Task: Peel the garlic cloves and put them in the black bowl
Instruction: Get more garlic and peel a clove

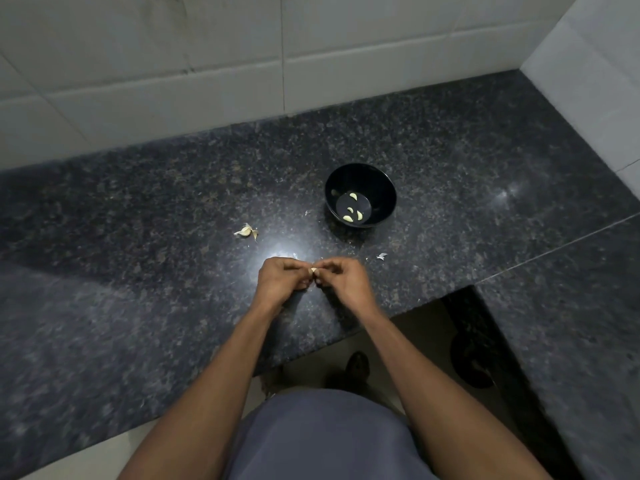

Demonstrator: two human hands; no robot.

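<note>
Head cam has a garlic clove (313, 270) pinched between the fingertips of the left hand (281, 280) and right hand (343, 279), both curled tight on it just above the desk (138, 237), so I'd say we're mid-peel, though it's too small to tell how much skin is left. Further out, the black bowl (381, 183) sits up and to the right with four or so peeled cloves (354, 213) in it, and there's a skin scrap (246, 231) off to the left. Next move, I reckon, is stripping the last skin, then carrying it over the rim to drop it in.
</note>
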